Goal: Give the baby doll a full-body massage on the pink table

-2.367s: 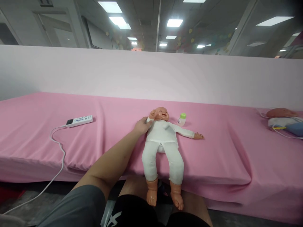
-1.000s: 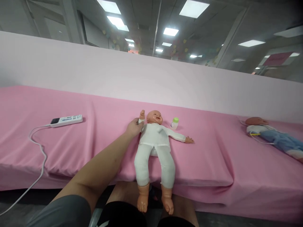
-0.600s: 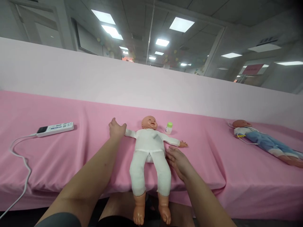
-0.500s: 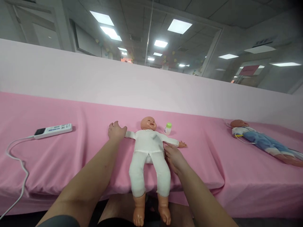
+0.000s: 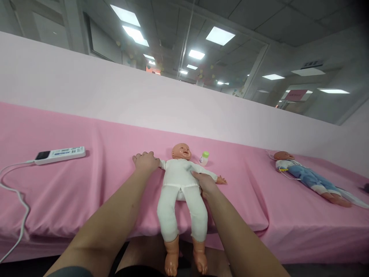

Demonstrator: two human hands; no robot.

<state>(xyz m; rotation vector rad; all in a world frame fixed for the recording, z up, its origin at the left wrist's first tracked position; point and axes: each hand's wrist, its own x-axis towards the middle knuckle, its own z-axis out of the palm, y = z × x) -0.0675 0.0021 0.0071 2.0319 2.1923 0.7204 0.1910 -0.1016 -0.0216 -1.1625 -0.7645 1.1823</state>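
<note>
A baby doll (image 5: 180, 177) in a white top and trousers lies face up on the pink cloth, its bare feet reaching past the front edge. My left hand (image 5: 146, 161) is palm down at the end of the doll's outstretched arm on the left, covering the doll's hand. Its fingers point away from the doll, fairly flat. My right hand (image 5: 206, 182) grips the side of the doll's torso, thumb on the front of the top and the other fingers mostly hidden. Close to the doll's head stands a small baby bottle (image 5: 204, 158) with a green cap.
On the left lies a white handheld device (image 5: 60, 154) with a dark screen and a trailing cable (image 5: 24, 215). A second doll (image 5: 305, 177) in blue trousers, with thin tubing, lies at the right. Behind the pink-covered surface (image 5: 121, 142) rises a low wall (image 5: 138, 102) topped with glass.
My left hand has moved right and flattened over the doll's hand. My right hand has come up along the doll's side, its thumb now over the chest. The view has shifted slightly.
</note>
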